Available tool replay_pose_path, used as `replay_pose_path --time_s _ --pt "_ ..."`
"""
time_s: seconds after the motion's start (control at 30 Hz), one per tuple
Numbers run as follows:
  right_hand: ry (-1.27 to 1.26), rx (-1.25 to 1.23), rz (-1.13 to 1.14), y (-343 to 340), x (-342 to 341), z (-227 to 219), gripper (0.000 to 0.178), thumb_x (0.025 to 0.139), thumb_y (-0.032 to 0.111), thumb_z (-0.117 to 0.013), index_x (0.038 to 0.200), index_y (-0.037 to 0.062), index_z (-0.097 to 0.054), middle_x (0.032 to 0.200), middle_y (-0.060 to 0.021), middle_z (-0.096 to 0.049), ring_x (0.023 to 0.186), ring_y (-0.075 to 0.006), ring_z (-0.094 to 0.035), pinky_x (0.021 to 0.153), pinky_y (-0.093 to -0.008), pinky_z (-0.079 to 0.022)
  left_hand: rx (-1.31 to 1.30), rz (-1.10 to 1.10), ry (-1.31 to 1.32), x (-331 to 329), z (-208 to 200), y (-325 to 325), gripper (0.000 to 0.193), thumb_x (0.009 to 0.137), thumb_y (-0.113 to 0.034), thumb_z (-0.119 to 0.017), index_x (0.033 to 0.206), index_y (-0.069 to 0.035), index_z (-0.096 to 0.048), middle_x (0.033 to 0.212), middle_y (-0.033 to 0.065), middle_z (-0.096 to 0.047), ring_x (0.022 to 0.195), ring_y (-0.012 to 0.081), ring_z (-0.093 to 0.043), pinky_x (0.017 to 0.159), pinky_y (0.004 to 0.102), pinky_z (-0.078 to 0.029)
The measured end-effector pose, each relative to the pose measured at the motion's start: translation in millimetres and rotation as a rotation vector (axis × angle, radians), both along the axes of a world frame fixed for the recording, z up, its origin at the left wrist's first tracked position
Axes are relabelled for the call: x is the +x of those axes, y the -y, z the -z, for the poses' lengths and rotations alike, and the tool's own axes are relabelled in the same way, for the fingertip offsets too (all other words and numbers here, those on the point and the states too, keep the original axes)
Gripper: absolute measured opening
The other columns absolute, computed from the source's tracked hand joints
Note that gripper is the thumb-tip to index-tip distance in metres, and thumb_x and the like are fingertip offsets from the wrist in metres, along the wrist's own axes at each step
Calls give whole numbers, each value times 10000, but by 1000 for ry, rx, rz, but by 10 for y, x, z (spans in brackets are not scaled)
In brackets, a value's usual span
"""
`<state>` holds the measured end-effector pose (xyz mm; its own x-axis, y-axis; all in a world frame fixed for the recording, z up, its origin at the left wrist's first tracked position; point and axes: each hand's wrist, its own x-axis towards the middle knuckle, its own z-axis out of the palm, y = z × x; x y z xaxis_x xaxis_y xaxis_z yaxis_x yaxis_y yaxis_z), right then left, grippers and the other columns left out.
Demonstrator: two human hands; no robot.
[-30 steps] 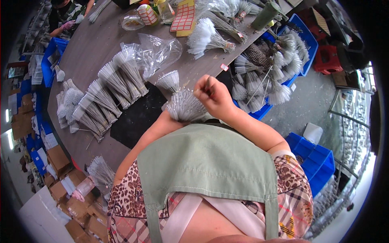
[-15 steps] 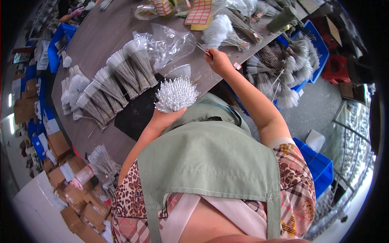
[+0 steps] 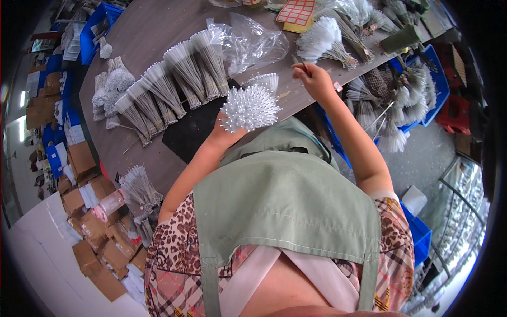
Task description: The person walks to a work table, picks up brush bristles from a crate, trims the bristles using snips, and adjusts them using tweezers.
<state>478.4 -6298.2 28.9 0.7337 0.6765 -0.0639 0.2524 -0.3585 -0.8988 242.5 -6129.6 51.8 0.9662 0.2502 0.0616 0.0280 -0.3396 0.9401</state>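
Note:
My left hand is closed round a bundle of thin stems with white bead-like tips. The tips fan out upward into a dome, and the stems below them are hidden. Over the table's near edge, to the right of the bundle, my right hand is closed on a small slim tool with dark and reddish parts. Its kind is not clear. Just behind the held bundle lies another white-tipped bundle.
Several grey-stemmed bundles lie in a row on the brown table, beside a clear plastic bag. Farther right are a label sheet and more bundles. A blue crate filled with bundles stands right of the table.
The view has shifted, so the table's things sit farther right. The dome of tips in my left hand is turned somewhat. The tool in my right hand points differently, its thin tip less visible.

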Motion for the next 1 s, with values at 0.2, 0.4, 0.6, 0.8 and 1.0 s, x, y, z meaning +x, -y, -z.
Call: replay_pose_path --time_s 0.2,0.4,0.6,0.8,1.0 --pt "-630 178 -8 437 -480 -842 242 973 215 -517 1071 20 -623 781 10 -624 617 -33 -485 554 -184 -385 187 61 34 49 73 -58 351 758 -54 -696 1101 -44 -622 1084 91 -660 1037 235 -620 920 367 -471" --pt "-756 274 -22 633 -678 -1145 230 982 207 -504 1109 42 -601 773 30 -561 639 -34 -450 579 -180 -377 301 80 186 145 -18 -44 341 752 -70 -697 1085 -50 -625 1066 89 -662 1030 239 -623 912 349 -478" --pt "-635 207 -153 666 -812 -1261 249 988 235 -491 1105 34 -579 778 30 -495 699 -63 -450 648 -213 -414 721 119 215 240 -393 63 355 744 -78 -713 1086 -48 -620 1073 93 -659 1035 241 -623 921 344 -476" --pt "-661 225 -287 698 -827 -1459 396 998 375 -433 1155 28 -541 761 36 -455 716 -55 -419 649 -198 -381 71 -54 69 232 -544 199 487 715 -11 -719 1170 -35 -549 1107 83 -643 1026 190 -621 907 314 -481" --pt "-836 230 -280 622 -925 -1553 272 953 281 -562 1024 20 -594 721 57 -482 667 -29 -428 596 -192 -361 97 -213 22 321 -597 259 424 721 -33 -706 1115 -54 -552 1026 76 -649 976 195 -630 865 320 -491"
